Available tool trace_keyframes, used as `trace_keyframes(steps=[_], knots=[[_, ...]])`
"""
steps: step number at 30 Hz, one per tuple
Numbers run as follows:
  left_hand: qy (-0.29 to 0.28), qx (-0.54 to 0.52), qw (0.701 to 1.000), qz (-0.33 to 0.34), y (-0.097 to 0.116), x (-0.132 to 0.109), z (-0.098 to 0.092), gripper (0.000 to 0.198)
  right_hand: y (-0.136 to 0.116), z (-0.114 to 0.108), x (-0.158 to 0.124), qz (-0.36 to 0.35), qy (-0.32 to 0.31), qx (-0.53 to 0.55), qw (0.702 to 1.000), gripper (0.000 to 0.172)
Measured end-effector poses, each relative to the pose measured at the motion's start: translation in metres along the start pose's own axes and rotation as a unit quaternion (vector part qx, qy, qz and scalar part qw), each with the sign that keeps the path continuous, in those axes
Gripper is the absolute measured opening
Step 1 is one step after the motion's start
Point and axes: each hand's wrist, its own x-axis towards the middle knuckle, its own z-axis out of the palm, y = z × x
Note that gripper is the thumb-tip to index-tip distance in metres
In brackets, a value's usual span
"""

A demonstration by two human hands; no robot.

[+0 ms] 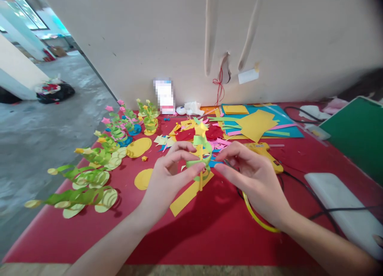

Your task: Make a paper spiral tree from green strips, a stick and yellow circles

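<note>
Over the red table [221,224] my left hand [167,180] pinches a green paper spiral strip [201,154] wound round a thin yellow stick [201,179] topped by a small yellow star [202,128]. My right hand [254,176] is closed on the same paper piece from the right, thumb and fingertips meeting the strip's end. A long yellow paper strip [188,196] lies on the table just under the hands.
Finished green spiral paper plants [86,184] stand in a row along the left edge. Paper scraps [191,134] and coloured sheets [257,122] lie behind. A yellow glue gun [265,152] with cable lies right of my hands, a white flat object [341,204] and green board [356,132] further right.
</note>
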Motion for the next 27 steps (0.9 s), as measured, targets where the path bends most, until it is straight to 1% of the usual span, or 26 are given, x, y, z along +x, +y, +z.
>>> trace_keyframes(steps=[2,4,6,11,18,22,27], knots=[[0.008,-0.01,1.0,-0.007,-0.001,0.0,0.0,0.008,-0.001,0.002,0.0,-0.001,-0.047,-0.044,0.998,0.008],[0.013,-0.018,1.0,-0.015,-0.001,-0.001,0.0,0.008,-0.002,0.006,-0.001,0.0,-0.069,-0.071,0.995,0.01],[0.012,-0.022,1.0,-0.019,-0.001,-0.001,0.001,0.007,-0.001,0.008,-0.001,0.0,-0.069,-0.078,0.995,0.009],[0.019,-0.023,0.999,-0.021,-0.002,-0.002,0.001,0.008,0.002,0.011,-0.002,-0.008,-0.067,-0.051,0.996,0.005],[0.018,-0.066,0.997,-0.041,-0.004,-0.002,-0.001,0.011,0.002,0.011,-0.002,0.0,-0.062,-0.054,0.997,0.007],[0.028,-0.068,0.996,-0.043,-0.003,-0.002,0.0,0.011,0.001,0.011,-0.003,0.009,-0.069,-0.071,0.995,0.009],[0.031,-0.058,0.996,-0.053,-0.001,-0.001,0.002,0.009,0.001,0.01,-0.004,0.015,-0.086,-0.068,0.994,0.01]])
